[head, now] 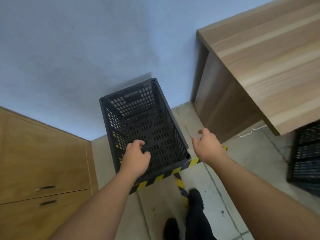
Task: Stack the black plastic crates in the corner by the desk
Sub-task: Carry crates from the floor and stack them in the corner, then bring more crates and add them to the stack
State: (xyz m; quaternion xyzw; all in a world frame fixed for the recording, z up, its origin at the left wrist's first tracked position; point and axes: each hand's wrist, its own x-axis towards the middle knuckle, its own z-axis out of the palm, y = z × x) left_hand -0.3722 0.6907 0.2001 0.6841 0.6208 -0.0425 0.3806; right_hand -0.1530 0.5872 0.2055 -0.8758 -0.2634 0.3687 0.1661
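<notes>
A black perforated plastic crate point(143, 122) stands upright on the floor against the blue wall, between a wooden cabinet and the desk. My left hand point(136, 157) hovers over the crate's near left part with fingers loosely curled, holding nothing. My right hand point(207, 146) hangs to the right of the crate's near right corner, fingers relaxed and apart from the rim. A second black crate point(306, 156) sits on the floor at the right, partly under the desk and blurred.
The wooden desk point(270, 63) fills the upper right. A wooden cabinet point(43, 161) with slot handles stands at the left. Yellow-black hazard tape point(159, 179) runs on the floor under the crate's near edge. My dark shoes and leg point(195, 213) are below.
</notes>
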